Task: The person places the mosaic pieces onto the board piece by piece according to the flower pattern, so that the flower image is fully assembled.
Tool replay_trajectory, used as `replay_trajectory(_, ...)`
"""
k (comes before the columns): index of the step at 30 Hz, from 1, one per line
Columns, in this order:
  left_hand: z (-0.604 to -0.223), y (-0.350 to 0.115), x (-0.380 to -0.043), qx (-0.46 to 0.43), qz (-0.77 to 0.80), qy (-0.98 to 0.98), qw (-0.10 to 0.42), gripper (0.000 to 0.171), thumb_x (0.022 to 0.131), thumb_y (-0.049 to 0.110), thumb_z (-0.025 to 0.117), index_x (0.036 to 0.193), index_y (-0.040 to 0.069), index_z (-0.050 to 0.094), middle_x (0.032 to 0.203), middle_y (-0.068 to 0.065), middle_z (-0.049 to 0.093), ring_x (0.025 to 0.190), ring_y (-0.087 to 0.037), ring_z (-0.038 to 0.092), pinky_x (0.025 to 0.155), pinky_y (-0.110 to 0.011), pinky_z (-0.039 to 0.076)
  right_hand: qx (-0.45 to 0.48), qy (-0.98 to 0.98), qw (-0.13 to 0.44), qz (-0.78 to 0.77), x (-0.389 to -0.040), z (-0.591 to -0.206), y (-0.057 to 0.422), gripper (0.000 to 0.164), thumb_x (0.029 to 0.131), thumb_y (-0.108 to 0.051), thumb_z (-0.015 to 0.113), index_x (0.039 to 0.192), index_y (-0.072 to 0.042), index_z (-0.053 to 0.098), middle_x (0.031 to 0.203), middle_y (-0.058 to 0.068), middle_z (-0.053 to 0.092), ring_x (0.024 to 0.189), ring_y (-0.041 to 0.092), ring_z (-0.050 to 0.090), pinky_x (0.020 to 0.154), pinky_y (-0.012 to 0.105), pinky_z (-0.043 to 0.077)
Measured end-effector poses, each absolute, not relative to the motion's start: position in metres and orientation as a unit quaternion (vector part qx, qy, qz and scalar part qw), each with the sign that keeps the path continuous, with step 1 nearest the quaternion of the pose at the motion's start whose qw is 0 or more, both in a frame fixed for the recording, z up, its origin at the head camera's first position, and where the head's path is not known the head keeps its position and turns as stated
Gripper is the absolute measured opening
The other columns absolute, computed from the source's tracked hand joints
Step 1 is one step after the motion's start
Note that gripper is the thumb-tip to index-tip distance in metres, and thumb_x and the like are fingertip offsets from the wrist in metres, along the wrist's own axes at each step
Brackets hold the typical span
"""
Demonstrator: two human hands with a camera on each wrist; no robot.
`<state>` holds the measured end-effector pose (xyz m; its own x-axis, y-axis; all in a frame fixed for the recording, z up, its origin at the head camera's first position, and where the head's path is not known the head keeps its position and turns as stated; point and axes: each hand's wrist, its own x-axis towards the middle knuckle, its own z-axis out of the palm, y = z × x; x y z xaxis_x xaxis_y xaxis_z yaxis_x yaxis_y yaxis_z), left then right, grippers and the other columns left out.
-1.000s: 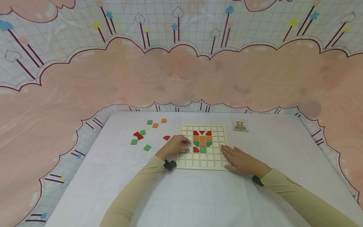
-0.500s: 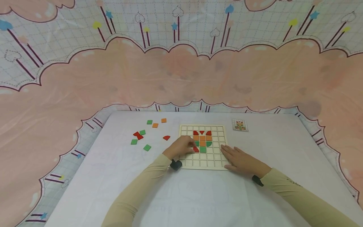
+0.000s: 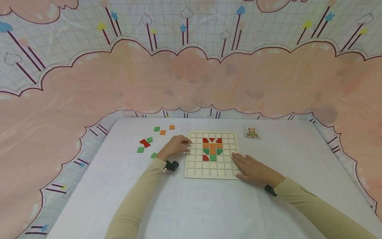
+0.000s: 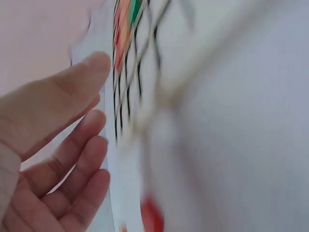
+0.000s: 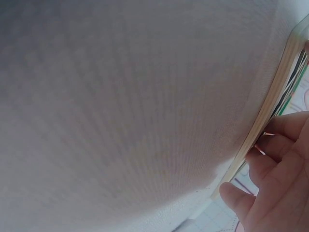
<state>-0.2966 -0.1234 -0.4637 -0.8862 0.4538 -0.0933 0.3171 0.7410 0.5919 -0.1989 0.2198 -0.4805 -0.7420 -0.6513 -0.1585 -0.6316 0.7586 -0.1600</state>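
Note:
A pale wooden grid board (image 3: 195, 171) lies on the table, with red, orange and green tiles forming a flower-like figure near its middle. A red quarter-round tile (image 3: 206, 158) sits in the figure's lower left cell, left of a green square tile (image 3: 213, 158). My left hand (image 3: 174, 146) hovers at the board's left edge, fingers loosely bent and thumb apart, holding nothing. In the left wrist view a blurred red tile (image 4: 152, 215) shows beside that hand; the head view hides it. My right hand (image 3: 255, 168) rests with extended fingers on the board's right edge.
Loose tiles lie left of the board: an orange square (image 3: 162, 132), several green squares (image 3: 140, 150) and red pieces (image 3: 144, 142) close together. A small pattern card (image 3: 252, 132) lies behind the board to the right. A patterned cloth (image 3: 191, 79) hangs behind the white table.
My left hand moved right over the figure's lower left tiles, then back left off them to the board's edge. It now covers the loose red tile. The right hand stayed put.

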Motion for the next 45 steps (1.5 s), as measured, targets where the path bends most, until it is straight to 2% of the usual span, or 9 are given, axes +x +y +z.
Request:
replay_trajectory(4,-0.462,-0.157,-0.305,0.159,0.295,0.937,0.101,0.035,0.079,0.011,0.074,0.113,0.005,0.066,0.111,-0.012,0.065,0.104,-0.026,0.056,0.095,-0.041,0.046,-0.346,0.932,0.1,-0.049,-0.199,-0.48,0.22,0.07,0.096,-0.043,0.046,0.147,0.0,0.025,0.155,0.014,0.024,0.143,0.03,0.023,0.113,0.052,0.025)
replay_trajectory(8,-0.465,-0.175,-0.307,0.12,0.283,0.944,0.119,0.035,0.08,0.009,0.073,0.114,0.005,0.066,0.116,-0.013,0.065,0.11,-0.028,0.056,0.098,-0.043,0.044,-0.344,0.932,0.1,-0.047,-0.199,-0.481,0.221,0.071,0.096,-0.044,0.046,0.147,0.0,0.025,0.155,0.014,0.024,0.143,0.03,0.023,0.113,0.052,0.025)
replay_trajectory(13,-0.471,-0.181,-0.303,0.103,0.281,0.947,0.118,0.029,0.08,0.008,0.072,0.109,0.005,0.067,0.103,-0.01,0.067,0.097,-0.023,0.058,0.089,-0.037,0.048,-0.347,0.932,0.095,-0.047,-0.199,-0.482,0.221,0.071,0.096,-0.044,0.046,0.147,0.001,0.026,0.155,0.015,0.025,0.143,0.031,0.024,0.112,0.052,0.026)
replay_trajectory(19,-0.472,-0.172,-0.299,0.113,0.285,0.942,0.134,0.03,0.079,0.007,0.073,0.109,0.005,0.068,0.088,-0.005,0.064,0.082,-0.017,0.054,0.078,-0.029,0.048,-0.346,0.932,0.1,-0.048,-0.2,-0.482,0.22,0.07,0.096,-0.043,0.046,0.147,0.0,0.025,0.155,0.014,0.023,0.143,0.031,0.023,0.113,0.051,0.025)
replay_trajectory(22,-0.472,-0.169,-0.301,0.122,0.278,0.943,0.139,0.034,0.078,0.007,0.074,0.112,0.006,0.067,0.091,-0.005,0.064,0.085,-0.018,0.055,0.08,-0.03,0.048,-0.345,0.932,0.102,-0.048,-0.2,-0.481,0.22,0.07,0.096,-0.044,0.045,0.147,0.001,0.025,0.155,0.015,0.023,0.143,0.031,0.023,0.113,0.052,0.025)
replay_trajectory(28,-0.472,-0.168,-0.312,0.142,0.277,0.936,0.165,0.044,0.078,0.004,0.074,0.119,0.015,0.065,0.106,-0.004,0.065,0.099,-0.019,0.056,0.093,-0.035,0.048,-0.347,0.932,0.096,-0.046,-0.2,-0.479,0.22,0.07,0.096,-0.044,0.046,0.146,0.001,0.026,0.154,0.016,0.025,0.142,0.032,0.025,0.112,0.052,0.026)
replay_trajectory(38,-0.474,-0.171,-0.322,0.183,0.276,0.929,0.167,0.032,0.078,0.004,0.073,0.108,0.013,0.071,0.103,-0.002,0.068,0.091,-0.017,0.056,0.085,-0.032,0.05,-0.344,0.932,0.103,-0.045,-0.199,-0.477,0.219,0.07,0.096,-0.044,0.046,0.147,0.0,0.026,0.155,0.015,0.024,0.143,0.031,0.024,0.113,0.051,0.025)
replay_trajectory(45,-0.473,-0.17,-0.319,0.159,0.295,0.927,0.166,0.03,0.077,0.006,0.074,0.107,0.012,0.071,0.103,-0.004,0.068,0.093,-0.02,0.057,0.086,-0.033,0.049,-0.341,0.933,0.108,-0.051,-0.2,-0.478,0.219,0.07,0.096,-0.044,0.046,0.147,0.0,0.026,0.155,0.015,0.024,0.143,0.031,0.023,0.113,0.052,0.024)
